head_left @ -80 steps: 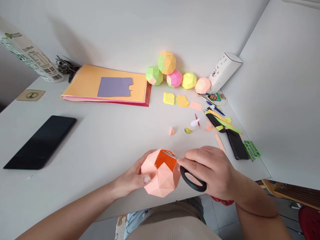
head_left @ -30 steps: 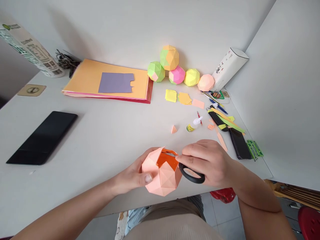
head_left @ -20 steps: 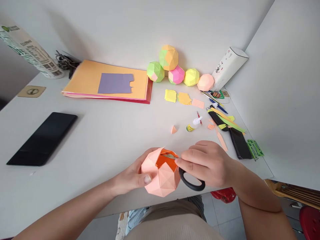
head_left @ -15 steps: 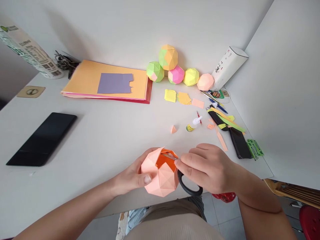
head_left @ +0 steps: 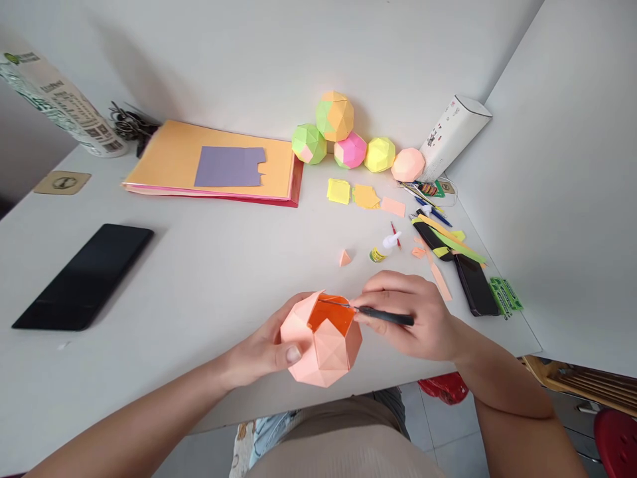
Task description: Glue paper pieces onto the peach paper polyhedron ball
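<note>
My left hand (head_left: 271, 348) is wrapped round the left side of a peach faceted paper ball (head_left: 323, 352), thumb on the front. The ball has an opening at its top that shows a bright orange inside. In my right hand (head_left: 408, 318) is a pair of scissors (head_left: 383, 315) with black handles. Their thin metal blades reach over the ball's opening; whether they touch paper I cannot tell. Beyond the ball lie a small peach paper pyramid (head_left: 345, 257) and a glue bottle (head_left: 382, 251) with a white nozzle.
Several finished paper balls (head_left: 351, 149) stand along the wall, one stacked on top. Paper pieces (head_left: 365, 196) lie before them. A paper stack (head_left: 169, 153) and a black tablet (head_left: 84, 279) are on the left. Paper strips (head_left: 440, 279) and a phone (head_left: 475, 285) lie right.
My right hand has turned the scissors, so the handles now point right, edge-on, instead of hanging down. My left hand keeps the ball in nearly the same place.
</note>
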A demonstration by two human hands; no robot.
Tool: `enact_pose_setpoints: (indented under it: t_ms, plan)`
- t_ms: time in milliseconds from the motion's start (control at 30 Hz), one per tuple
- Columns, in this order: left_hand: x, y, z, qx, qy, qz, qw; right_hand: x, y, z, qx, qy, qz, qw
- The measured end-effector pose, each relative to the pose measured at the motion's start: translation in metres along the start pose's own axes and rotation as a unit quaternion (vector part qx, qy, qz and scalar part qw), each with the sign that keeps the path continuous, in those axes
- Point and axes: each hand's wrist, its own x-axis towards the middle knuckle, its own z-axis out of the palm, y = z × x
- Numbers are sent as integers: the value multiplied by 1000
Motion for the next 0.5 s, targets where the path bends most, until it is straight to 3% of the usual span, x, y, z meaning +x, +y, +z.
enact_pose_setpoints:
  t_ms: [300,500]
  plan:
    - [4,4,6,-26,-16,9,999,-2,-13,-11,-202,-84,-45,975]
    - [4,3,3,-18,-19,10,1000,2,-16,-6,-256,-75,-88,960]
